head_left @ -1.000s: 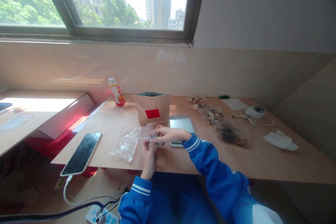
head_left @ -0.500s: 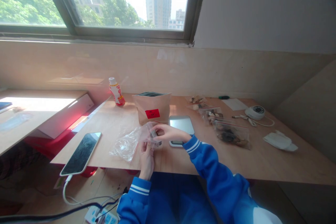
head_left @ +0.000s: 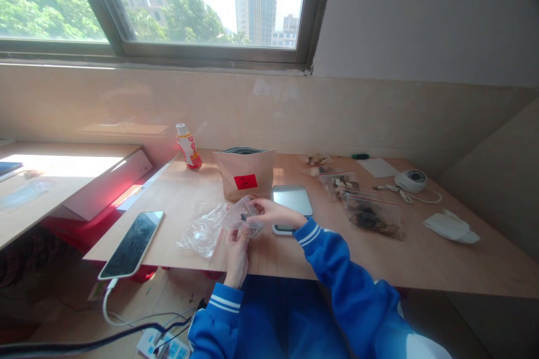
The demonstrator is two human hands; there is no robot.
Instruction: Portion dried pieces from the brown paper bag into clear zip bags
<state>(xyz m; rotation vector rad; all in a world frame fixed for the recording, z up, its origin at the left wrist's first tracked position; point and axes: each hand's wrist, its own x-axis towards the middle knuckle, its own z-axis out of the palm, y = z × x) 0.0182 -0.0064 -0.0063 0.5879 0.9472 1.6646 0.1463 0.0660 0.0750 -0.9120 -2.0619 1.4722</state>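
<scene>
At the near edge, to the left of the kraft stand-up pouch [head_left: 241, 162], a smartphone [head_left: 132, 245] overhangs the tabletop [head_left: 179, 188]; a tug on its white charging cable [head_left: 104, 308] could pull it off. Directly in front of the pouch, the left hand [head_left: 236, 252] pinches a small clear plastic bag [head_left: 233, 217] from below. The right hand [head_left: 272, 212] has its fingertips at the bag's right side; whether they grip the film or something inside, I cannot tell. The bag thus lies between the hands, touching both, with a small dark piece [head_left: 244, 217] showing by the right fingertips. If the left pinch slackened, the thin bag could probably tip and spill. A crumpled clear bag [head_left: 204, 231] lies just left of it, where film might catch on film. Right of the pouch sits a digital scale [head_left: 291, 200], partly behind the right wrist; a forearm knock could shift it. The pouch itself stands upright and open-topped, so a bump from the knuckles could topple it.
</scene>
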